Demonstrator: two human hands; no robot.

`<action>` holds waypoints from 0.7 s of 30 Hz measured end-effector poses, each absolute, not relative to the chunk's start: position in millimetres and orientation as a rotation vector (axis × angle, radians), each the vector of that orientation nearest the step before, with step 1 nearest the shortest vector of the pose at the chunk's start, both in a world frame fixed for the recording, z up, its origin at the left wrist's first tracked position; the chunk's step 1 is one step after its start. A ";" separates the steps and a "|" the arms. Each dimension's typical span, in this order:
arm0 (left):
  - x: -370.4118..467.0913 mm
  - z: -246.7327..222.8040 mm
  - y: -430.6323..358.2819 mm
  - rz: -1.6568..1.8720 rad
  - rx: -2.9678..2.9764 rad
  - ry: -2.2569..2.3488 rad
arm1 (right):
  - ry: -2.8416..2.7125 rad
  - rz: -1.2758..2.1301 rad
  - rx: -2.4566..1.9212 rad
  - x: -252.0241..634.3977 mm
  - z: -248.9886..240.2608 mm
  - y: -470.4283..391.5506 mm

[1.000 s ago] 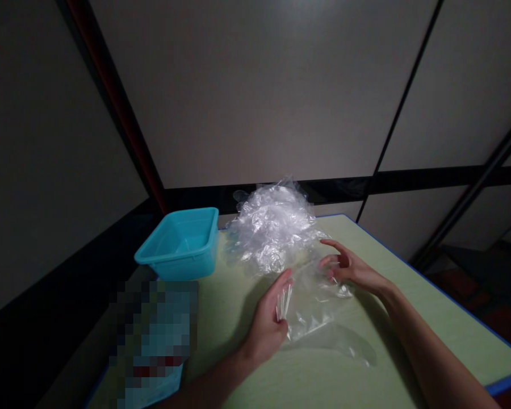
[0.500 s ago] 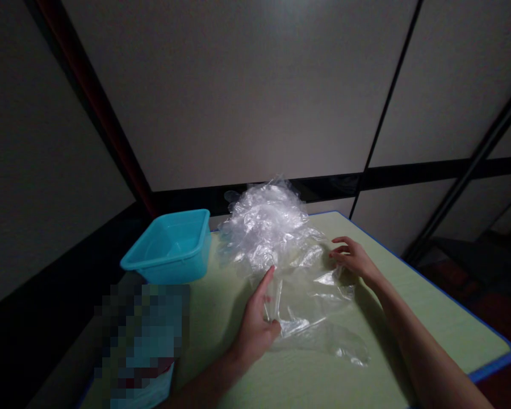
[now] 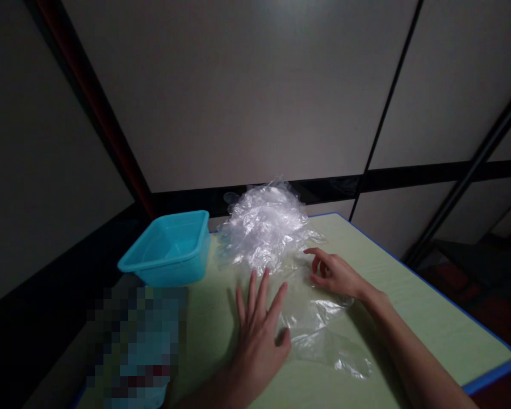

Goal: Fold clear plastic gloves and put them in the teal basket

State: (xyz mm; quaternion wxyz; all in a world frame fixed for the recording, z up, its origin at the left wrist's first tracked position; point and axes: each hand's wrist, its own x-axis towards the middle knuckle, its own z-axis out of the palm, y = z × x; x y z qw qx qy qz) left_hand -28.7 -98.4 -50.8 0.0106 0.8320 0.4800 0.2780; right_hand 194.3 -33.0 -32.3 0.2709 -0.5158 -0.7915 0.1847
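My left hand (image 3: 262, 329) lies palm down with its fingers spread, at the left edge of a clear plastic disposable glove (image 3: 323, 335) laid on the table. Over the far part of this glove is my right hand (image 3: 338, 275), its index finger stretched out and the others loosely bent; nothing shows in its grasp. Just beyond my left fingertips rises a crumpled heap of clear plastic gloves (image 3: 268, 218). The glove's left edge is partly covered by my left hand.
A turquoise plastic basin (image 3: 166, 267) stands at the table's back left. Nearer me on that side is a blurred-out, pixelated item (image 3: 147, 346). The pale green table (image 3: 413, 301) has a blue edge, with cabinet panels (image 3: 255, 96) behind it.
My left hand has turned palm down and spread its fingers. My right hand has moved left over the glove, whose upper part now lies flatter and apart from the heap.
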 end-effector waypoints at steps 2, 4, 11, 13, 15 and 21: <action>-28.7 -47.5 -102.6 0.691 2.736 1.368 | -2.159 0.451 -1.409 195.7 -33.6 -31.9; -29.7 -45.1 -103.7 0.525 2.795 1.256 | -2.172 0.390 -1.455 197.0 -33.4 -31.3; -34.7 -39.5 -101.1 0.288 2.817 1.069 | -1.935 0.089 -1.927 199.9 -30.4 -32.8; -35.7 -36.9 -102.3 0.258 2.825 0.999 | -1.836 0.036 -2.002 201.9 -29.5 -33.1; -36.4 -34.6 -103.5 0.222 2.829 0.951 | -1.742 -0.001 -2.038 205.1 -28.3 -32.5; -37.1 -32.5 -103.7 0.098 2.800 0.931 | -1.597 0.323 -1.883 227.2 -26.0 -29.3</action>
